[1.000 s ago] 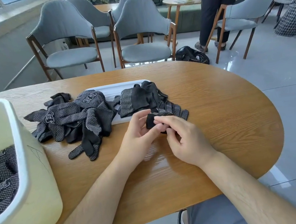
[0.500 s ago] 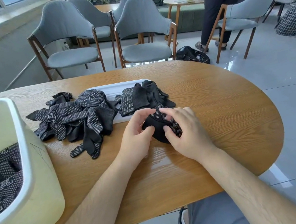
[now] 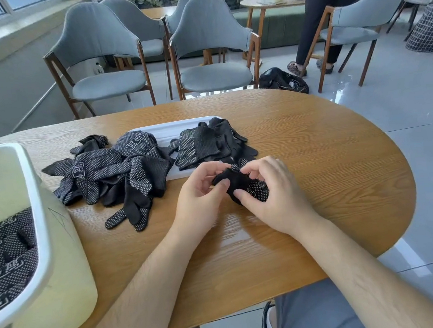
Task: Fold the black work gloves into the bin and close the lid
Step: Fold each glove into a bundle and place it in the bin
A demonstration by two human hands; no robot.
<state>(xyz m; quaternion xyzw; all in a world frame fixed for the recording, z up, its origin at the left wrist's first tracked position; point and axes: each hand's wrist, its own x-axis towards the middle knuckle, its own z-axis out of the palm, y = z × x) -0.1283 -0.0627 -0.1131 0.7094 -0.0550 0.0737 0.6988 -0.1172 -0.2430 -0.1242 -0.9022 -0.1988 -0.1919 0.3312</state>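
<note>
1. Hands: two, both bare, just right of frame centre, over the counter (image 3: 329,157). Between them is one glove bundle (image 3: 241,185), black with white dots, rolled into a compact lump.
2. Left hand (image 3: 200,195): fingers (image 3: 212,169) curled, thumb and fingertips pinching the bundle's left edge.
3. Right hand (image 3: 277,192): fingers curled over the bundle's top and thumb pressed on its near side, so it grips the bundle too.
4. Loose black work gloves: two heaps. The larger heap (image 3: 120,174) sprawls left of centre on the wood. The smaller heap (image 3: 208,143) lies on the right part of the white lid (image 3: 164,133), just beyond the hands. The gloves overlap too much to count singly.
5. White lid: one, flat on the counter at frame centre, its left end overlapped by the larger heap.
6. Bin (image 3: 56,250): one, pale yellow with a white rim, at the lower left, open on top. Dotted black gloves (image 3: 6,255) are packed inside; their number cannot be told.
7. Grey chairs: four clustered (image 3: 210,36) at upper centre and two more toward the upper right.
8. One person (image 3: 327,13) in dark trousers stands at the upper right. One black bag (image 3: 281,82) lies on the floor nearby.
</note>
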